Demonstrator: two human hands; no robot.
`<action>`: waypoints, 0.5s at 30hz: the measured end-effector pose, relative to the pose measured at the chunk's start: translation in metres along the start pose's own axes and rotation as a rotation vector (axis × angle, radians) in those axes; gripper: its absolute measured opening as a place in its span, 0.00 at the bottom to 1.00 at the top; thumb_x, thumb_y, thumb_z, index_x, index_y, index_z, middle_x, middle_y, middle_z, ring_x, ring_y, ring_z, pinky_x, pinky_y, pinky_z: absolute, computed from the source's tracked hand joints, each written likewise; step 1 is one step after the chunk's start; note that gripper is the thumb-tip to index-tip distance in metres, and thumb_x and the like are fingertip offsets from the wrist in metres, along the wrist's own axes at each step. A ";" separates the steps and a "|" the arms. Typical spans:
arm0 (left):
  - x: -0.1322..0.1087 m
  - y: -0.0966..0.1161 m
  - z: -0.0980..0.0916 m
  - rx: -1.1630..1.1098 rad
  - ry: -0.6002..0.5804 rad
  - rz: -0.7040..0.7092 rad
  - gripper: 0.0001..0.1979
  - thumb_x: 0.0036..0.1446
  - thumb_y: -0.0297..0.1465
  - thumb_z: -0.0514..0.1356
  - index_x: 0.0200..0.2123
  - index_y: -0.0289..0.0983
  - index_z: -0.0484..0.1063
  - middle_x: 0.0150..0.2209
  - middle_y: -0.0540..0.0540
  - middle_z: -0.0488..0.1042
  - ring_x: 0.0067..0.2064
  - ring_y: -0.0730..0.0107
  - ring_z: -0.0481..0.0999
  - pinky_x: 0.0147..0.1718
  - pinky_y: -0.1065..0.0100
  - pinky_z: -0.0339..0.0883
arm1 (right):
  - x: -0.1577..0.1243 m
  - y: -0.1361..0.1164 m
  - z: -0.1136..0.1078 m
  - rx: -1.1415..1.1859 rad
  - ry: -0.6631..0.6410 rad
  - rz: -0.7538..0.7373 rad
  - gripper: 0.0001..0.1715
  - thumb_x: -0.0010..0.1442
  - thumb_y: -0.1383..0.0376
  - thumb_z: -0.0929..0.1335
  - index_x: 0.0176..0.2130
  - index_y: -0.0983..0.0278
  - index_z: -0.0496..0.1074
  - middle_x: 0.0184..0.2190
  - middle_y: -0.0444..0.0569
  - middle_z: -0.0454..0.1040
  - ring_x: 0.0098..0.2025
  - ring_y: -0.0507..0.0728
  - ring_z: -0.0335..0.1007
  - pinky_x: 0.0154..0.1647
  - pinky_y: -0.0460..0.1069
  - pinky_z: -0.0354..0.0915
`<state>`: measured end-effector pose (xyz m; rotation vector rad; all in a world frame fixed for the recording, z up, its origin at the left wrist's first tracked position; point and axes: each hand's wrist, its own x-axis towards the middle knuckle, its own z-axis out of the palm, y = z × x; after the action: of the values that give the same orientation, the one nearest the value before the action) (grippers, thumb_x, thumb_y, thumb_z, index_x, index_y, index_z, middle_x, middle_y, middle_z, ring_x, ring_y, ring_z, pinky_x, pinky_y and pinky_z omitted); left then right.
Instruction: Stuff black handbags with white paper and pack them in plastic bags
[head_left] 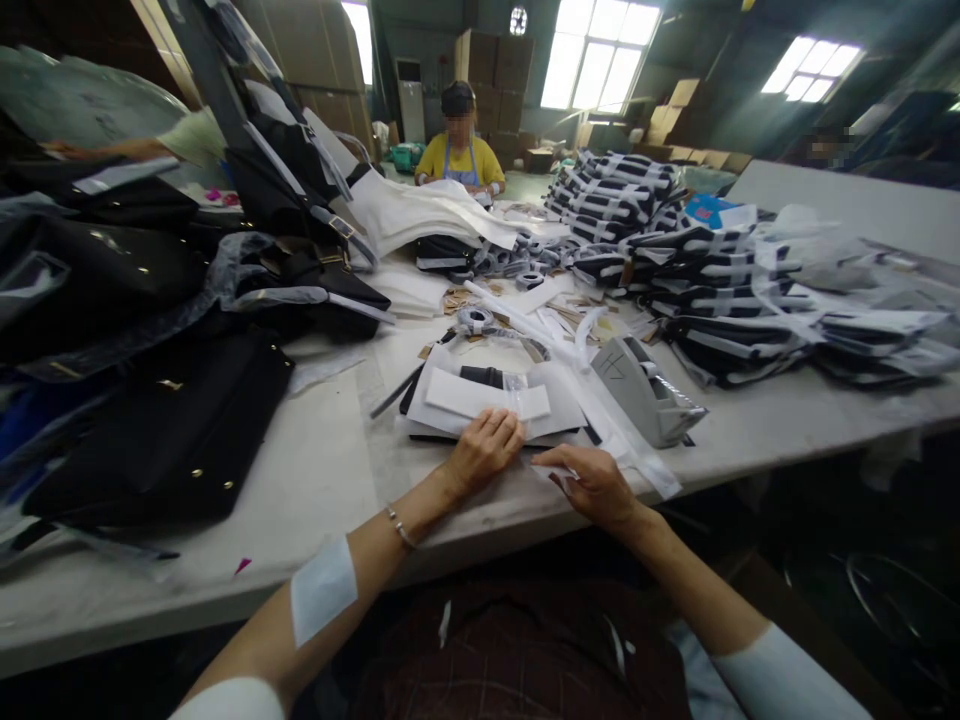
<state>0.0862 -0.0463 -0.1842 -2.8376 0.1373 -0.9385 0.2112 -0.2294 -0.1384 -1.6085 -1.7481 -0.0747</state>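
A small flat black bag [415, 396] lies at the table's front, mostly covered by a white padding sheet [562, 392]. Across it rests a white foam strip [457, 392], with a band of clear tape [517, 384] running over it. My left hand [486, 450] is closed on the strip's front edge, fingers bent together and pressing down. Just right of the bag, my right hand [596, 487] pinches a small whitish, see-through piece of tape [556, 472]. A grey tape dispenser [637, 390] stands beyond my right hand.
Black bags [172, 430] crowd the left side. Stacks of wrapped black pieces [720, 290] fill the right. Behind the work lie long white strips [517, 320], wrapped rolled straps [474, 320] and white foam sheets [420, 215]. A person in yellow [480, 165] sits across the table.
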 end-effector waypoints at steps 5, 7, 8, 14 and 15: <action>0.013 -0.001 0.007 0.018 -0.063 -0.058 0.13 0.69 0.27 0.50 0.51 0.34 0.69 0.52 0.37 0.75 0.55 0.59 0.75 0.56 0.55 0.68 | 0.021 0.001 0.004 -0.087 0.027 -0.166 0.21 0.55 0.75 0.61 0.43 0.60 0.75 0.38 0.49 0.81 0.44 0.58 0.77 0.50 0.55 0.68; 0.016 -0.001 0.008 0.005 -0.065 -0.070 0.13 0.69 0.28 0.51 0.51 0.34 0.70 0.52 0.37 0.75 0.55 0.59 0.75 0.56 0.55 0.68 | 0.025 0.003 0.003 -0.094 0.007 -0.191 0.21 0.55 0.76 0.61 0.43 0.60 0.75 0.37 0.49 0.81 0.43 0.58 0.77 0.51 0.55 0.68; 0.016 -0.002 0.007 -0.009 -0.062 -0.073 0.13 0.68 0.28 0.51 0.52 0.34 0.70 0.53 0.37 0.75 0.55 0.58 0.74 0.57 0.55 0.67 | 0.025 0.003 0.003 -0.097 -0.009 -0.188 0.21 0.55 0.77 0.61 0.42 0.60 0.74 0.36 0.49 0.80 0.42 0.57 0.77 0.49 0.54 0.69; 0.008 -0.007 -0.006 -0.208 -0.106 -0.081 0.15 0.67 0.26 0.52 0.55 0.37 0.69 0.54 0.41 0.74 0.58 0.64 0.72 0.61 0.58 0.64 | 0.006 0.002 0.007 -0.079 -0.073 -0.146 0.23 0.52 0.79 0.60 0.42 0.62 0.73 0.34 0.50 0.78 0.38 0.58 0.76 0.41 0.50 0.71; 0.007 -0.008 -0.007 -0.221 -0.111 -0.072 0.15 0.67 0.25 0.52 0.54 0.37 0.69 0.54 0.42 0.75 0.58 0.65 0.72 0.61 0.58 0.64 | 0.004 0.000 0.010 -0.071 -0.074 -0.140 0.23 0.52 0.78 0.60 0.41 0.62 0.73 0.33 0.50 0.78 0.37 0.57 0.75 0.40 0.50 0.71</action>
<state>0.0881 -0.0404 -0.1736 -3.1095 0.1348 -0.8224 0.2066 -0.2210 -0.1433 -1.5548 -1.9342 -0.1476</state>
